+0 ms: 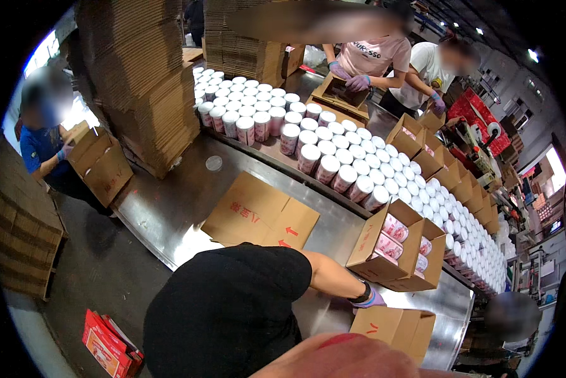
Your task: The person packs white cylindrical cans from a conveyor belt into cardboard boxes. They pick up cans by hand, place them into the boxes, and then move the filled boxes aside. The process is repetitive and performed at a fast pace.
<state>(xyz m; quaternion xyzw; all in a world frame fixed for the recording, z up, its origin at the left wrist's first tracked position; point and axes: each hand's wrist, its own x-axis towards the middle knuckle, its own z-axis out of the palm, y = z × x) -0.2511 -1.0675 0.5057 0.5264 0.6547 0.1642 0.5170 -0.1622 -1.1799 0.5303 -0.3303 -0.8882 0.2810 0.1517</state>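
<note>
My left hand (372,299), in a purple glove with a dark band at the wrist, reaches across the metal table. It touches the far edge of a cardboard carton (382,322) lying close in front of me; its fingers are partly hidden. My right hand is out of view. A blurred bare body part (349,356) fills the bottom edge, too near to make out. Beyond my left hand stands an open carton (365,241) with pink-printed cans (388,246) lying in it. A flattened carton (259,212) with red print lies to the left on the table.
White-lidded cans (344,156) stand in long rows on a raised strip. Stacked flat cardboard (141,85) towers at left. Open cartons (446,167) line the far side. Co-workers handle cartons across the table and at left. A clear round lid (214,163) lies on the metal table (169,208).
</note>
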